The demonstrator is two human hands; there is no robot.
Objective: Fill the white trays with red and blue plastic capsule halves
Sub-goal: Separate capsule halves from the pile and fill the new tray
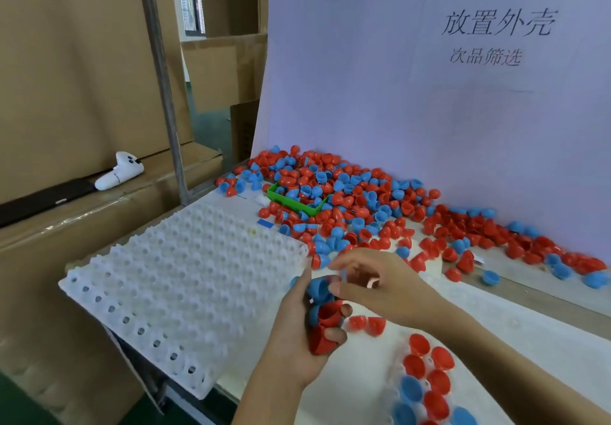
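Red and blue halves filled your left hand; your fingers were curled round a small bunch of them, with a blue one on top and red ones below. Your right hand was just above, its fingertips touching the top blue half as if to pick it off the bunch. It was blurry there, so I could not tell if you had really pinched it or only touched it. Both hands hung over the near tray, the one under your right arm. That tray had only a few halves sitting in it, red and blue ones close to you and two red ones just beside your left hand. Most of it looked unfilled. A second white tray lay to the left and held no halves that I could see. I think you were in the step of taking one half from your handful to set it down. The next move, I would guess, called for pulling that blue half free and dropping it into a free hole beside the ones already placed. Farther back, the big pile of red and blue halves was spread along the white board, and a green box sat in the pile.
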